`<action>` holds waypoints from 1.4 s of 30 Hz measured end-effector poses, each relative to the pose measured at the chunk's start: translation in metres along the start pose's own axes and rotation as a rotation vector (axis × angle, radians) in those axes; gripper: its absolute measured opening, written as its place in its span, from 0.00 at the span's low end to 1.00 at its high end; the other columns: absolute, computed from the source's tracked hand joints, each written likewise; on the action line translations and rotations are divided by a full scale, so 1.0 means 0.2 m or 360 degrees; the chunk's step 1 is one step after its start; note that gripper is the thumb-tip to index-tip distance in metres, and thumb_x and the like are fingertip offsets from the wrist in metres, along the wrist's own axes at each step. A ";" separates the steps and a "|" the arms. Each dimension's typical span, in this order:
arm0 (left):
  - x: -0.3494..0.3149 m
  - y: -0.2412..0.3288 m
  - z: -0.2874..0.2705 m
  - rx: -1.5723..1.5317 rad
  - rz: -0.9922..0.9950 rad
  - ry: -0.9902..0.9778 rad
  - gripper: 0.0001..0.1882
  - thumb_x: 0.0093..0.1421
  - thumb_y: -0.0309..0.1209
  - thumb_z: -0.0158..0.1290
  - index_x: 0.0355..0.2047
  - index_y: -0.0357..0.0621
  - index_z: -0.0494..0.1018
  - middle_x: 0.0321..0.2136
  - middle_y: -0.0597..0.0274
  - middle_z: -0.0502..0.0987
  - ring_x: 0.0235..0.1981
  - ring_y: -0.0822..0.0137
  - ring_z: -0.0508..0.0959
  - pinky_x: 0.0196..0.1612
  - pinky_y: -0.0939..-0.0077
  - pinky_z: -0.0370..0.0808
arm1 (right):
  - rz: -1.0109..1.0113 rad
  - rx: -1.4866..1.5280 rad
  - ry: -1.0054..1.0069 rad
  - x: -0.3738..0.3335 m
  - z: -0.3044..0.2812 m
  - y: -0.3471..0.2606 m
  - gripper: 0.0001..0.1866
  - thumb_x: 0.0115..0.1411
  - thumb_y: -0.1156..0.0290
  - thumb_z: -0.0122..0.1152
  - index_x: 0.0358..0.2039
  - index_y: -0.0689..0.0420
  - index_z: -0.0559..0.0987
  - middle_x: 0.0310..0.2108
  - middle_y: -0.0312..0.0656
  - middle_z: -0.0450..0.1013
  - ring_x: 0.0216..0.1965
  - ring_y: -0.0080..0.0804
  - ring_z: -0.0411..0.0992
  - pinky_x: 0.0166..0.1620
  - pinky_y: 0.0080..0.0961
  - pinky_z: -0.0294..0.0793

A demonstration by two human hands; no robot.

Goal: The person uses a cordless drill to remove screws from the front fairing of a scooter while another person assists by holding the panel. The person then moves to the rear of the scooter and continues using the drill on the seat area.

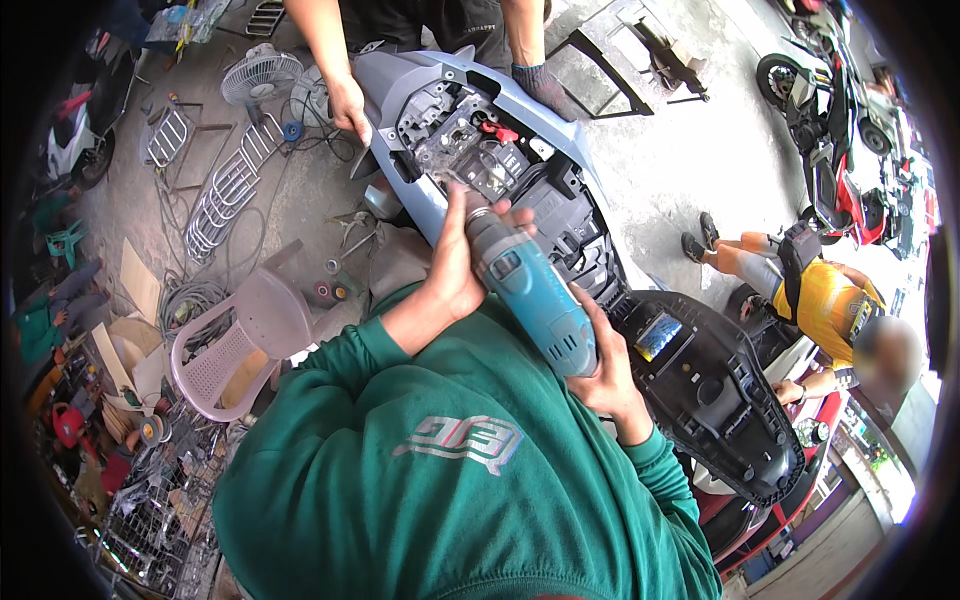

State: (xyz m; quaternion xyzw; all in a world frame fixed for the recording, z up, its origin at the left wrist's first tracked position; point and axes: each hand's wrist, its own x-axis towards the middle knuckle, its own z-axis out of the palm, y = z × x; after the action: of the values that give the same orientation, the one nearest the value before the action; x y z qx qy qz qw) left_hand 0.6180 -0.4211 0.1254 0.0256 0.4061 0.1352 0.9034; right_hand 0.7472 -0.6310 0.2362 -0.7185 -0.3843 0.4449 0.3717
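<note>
A teal power drill (540, 300) points away from me, over the opened rear of a scooter (510, 170) with light blue side panels. My right hand (608, 375) is closed round the drill's back end; its handle is hidden below the body. At the front, my left hand (455, 265) is wrapped about the nose near the chuck (480, 215), with fingertips showing on the far side. The drill's tip is hidden by my hand. Beyond it lie the scooter's battery (500, 165) and a red terminal cover (497, 132).
The black scooter seat (715, 385) is tipped up at right. A co-worker's bare hand (348, 108) and gloved hand (541, 88) touch the scooter's tail. Left are a plastic chair (240, 340), a fan (262, 75) and metal racks (230, 190). Another person (825, 300) stands right.
</note>
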 end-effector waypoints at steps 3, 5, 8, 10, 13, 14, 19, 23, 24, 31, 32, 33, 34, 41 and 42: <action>0.02 -0.07 -0.04 -0.0286 -0.0037 0.0078 0.36 0.74 0.67 0.35 0.51 0.47 0.73 0.44 0.51 0.83 0.50 0.50 0.82 0.59 0.51 0.78 | 0.0028 0.0075 0.0033 -0.03 0.06 0.03 0.52 0.45 0.81 0.66 0.75 0.63 0.62 0.64 0.60 0.73 0.66 0.55 0.73 0.69 0.44 0.68; -0.01 -0.09 -0.06 -0.0407 -0.0017 0.0090 0.33 0.75 0.65 0.35 0.48 0.48 0.73 0.41 0.51 0.82 0.48 0.49 0.83 0.58 0.50 0.80 | 0.0034 0.0130 0.0055 -0.06 0.10 0.04 0.51 0.46 0.82 0.64 0.75 0.62 0.62 0.65 0.59 0.73 0.66 0.54 0.73 0.70 0.43 0.67; -0.07 -0.09 -0.05 -0.0403 0.0079 0.0003 0.30 0.75 0.63 0.39 0.46 0.49 0.73 0.39 0.52 0.82 0.46 0.50 0.83 0.55 0.51 0.81 | 0.0036 0.0218 0.0098 -0.09 0.13 0.03 0.51 0.46 0.83 0.60 0.75 0.61 0.61 0.65 0.58 0.72 0.68 0.51 0.71 0.71 0.43 0.65; -0.10 -0.07 -0.03 -0.0308 0.0101 -0.0005 0.26 0.74 0.60 0.45 0.46 0.51 0.72 0.38 0.53 0.82 0.44 0.52 0.84 0.53 0.52 0.82 | -0.0002 0.0206 0.0115 -0.10 0.16 0.02 0.51 0.46 0.83 0.59 0.75 0.61 0.61 0.66 0.58 0.72 0.69 0.51 0.71 0.72 0.43 0.64; -0.13 -0.05 -0.03 -0.0014 0.0102 0.0197 0.19 0.70 0.52 0.59 0.44 0.52 0.71 0.37 0.57 0.81 0.41 0.57 0.85 0.49 0.55 0.84 | 0.0013 0.0193 0.0083 -0.11 0.19 0.03 0.50 0.47 0.83 0.58 0.76 0.61 0.61 0.66 0.58 0.71 0.70 0.51 0.69 0.72 0.43 0.63; -0.14 -0.05 -0.04 -0.0041 0.0054 0.0145 0.19 0.69 0.51 0.61 0.43 0.52 0.71 0.36 0.58 0.81 0.41 0.57 0.85 0.48 0.55 0.84 | 0.0024 0.0204 0.0074 -0.12 0.20 0.02 0.50 0.47 0.82 0.58 0.76 0.61 0.61 0.66 0.59 0.71 0.70 0.52 0.69 0.73 0.43 0.63; -0.14 -0.08 -0.08 -0.0149 -0.0055 0.0094 0.18 0.68 0.49 0.62 0.42 0.52 0.70 0.35 0.59 0.81 0.41 0.58 0.85 0.49 0.55 0.83 | 0.0041 0.0076 0.0091 -0.17 0.23 0.01 0.49 0.48 0.82 0.59 0.75 0.61 0.60 0.66 0.60 0.71 0.69 0.53 0.70 0.72 0.43 0.64; -0.12 -0.11 -0.11 -0.0019 -0.0077 0.0086 0.20 0.68 0.51 0.61 0.42 0.51 0.70 0.35 0.59 0.82 0.42 0.57 0.85 0.50 0.56 0.83 | 0.0059 0.0014 0.0125 -0.20 0.26 0.01 0.49 0.49 0.81 0.61 0.75 0.62 0.60 0.65 0.61 0.72 0.69 0.54 0.70 0.71 0.43 0.66; -0.12 -0.12 -0.12 0.0000 -0.0096 0.0123 0.21 0.68 0.53 0.61 0.43 0.49 0.71 0.35 0.58 0.82 0.42 0.58 0.85 0.51 0.57 0.83 | 0.0100 0.0041 0.0130 -0.21 0.27 0.01 0.49 0.49 0.81 0.61 0.75 0.62 0.60 0.65 0.61 0.72 0.69 0.54 0.70 0.71 0.43 0.66; -0.17 -0.12 -0.21 0.0279 -0.0212 0.0192 0.34 0.69 0.60 0.54 0.50 0.37 0.78 0.42 0.55 0.85 0.45 0.60 0.85 0.58 0.62 0.79 | 0.0099 0.0128 0.0122 -0.25 0.32 0.05 0.49 0.49 0.80 0.64 0.75 0.60 0.62 0.65 0.62 0.72 0.65 0.60 0.73 0.66 0.44 0.72; -0.18 -0.12 -0.21 0.0304 -0.0204 0.0165 0.33 0.69 0.60 0.54 0.49 0.38 0.77 0.42 0.55 0.85 0.45 0.60 0.84 0.59 0.61 0.78 | 0.0087 0.0132 0.0110 -0.25 0.31 0.06 0.49 0.49 0.80 0.65 0.74 0.60 0.62 0.65 0.62 0.72 0.65 0.60 0.73 0.66 0.44 0.72; -0.19 -0.11 -0.21 0.0350 -0.0219 0.0174 0.33 0.69 0.60 0.54 0.50 0.38 0.77 0.42 0.55 0.85 0.46 0.60 0.84 0.60 0.60 0.78 | 0.0054 0.0128 0.0103 -0.25 0.31 0.07 0.48 0.49 0.80 0.65 0.74 0.60 0.62 0.65 0.61 0.72 0.65 0.60 0.73 0.66 0.44 0.72; -0.20 -0.11 -0.21 0.0401 -0.0168 0.0199 0.33 0.69 0.61 0.54 0.50 0.39 0.77 0.43 0.55 0.85 0.47 0.60 0.84 0.60 0.59 0.77 | 0.0029 0.0143 0.0109 -0.25 0.31 0.08 0.48 0.49 0.80 0.65 0.74 0.60 0.63 0.66 0.61 0.71 0.66 0.60 0.72 0.67 0.45 0.72; -0.20 -0.14 -0.25 0.0713 0.0048 0.0093 0.37 0.73 0.67 0.44 0.56 0.43 0.75 0.51 0.53 0.83 0.55 0.59 0.81 0.64 0.58 0.73 | 0.0017 0.0314 0.0115 -0.27 0.29 0.14 0.52 0.45 0.80 0.65 0.75 0.59 0.62 0.68 0.60 0.70 0.68 0.60 0.70 0.69 0.46 0.69; -0.18 -0.13 -0.28 0.0790 0.0083 0.0018 0.39 0.73 0.68 0.41 0.57 0.43 0.74 0.53 0.53 0.81 0.57 0.60 0.79 0.66 0.58 0.71 | 0.0052 0.0346 0.0138 -0.27 0.29 0.15 0.53 0.43 0.80 0.65 0.75 0.60 0.62 0.67 0.58 0.71 0.68 0.56 0.71 0.70 0.43 0.69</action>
State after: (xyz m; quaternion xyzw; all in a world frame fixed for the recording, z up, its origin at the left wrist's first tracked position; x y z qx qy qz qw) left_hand 0.5597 -0.4601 0.1110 0.2565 0.4311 0.0545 0.8633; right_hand 0.6840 -0.6808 0.2101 -0.6987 -0.3057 0.4584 0.4564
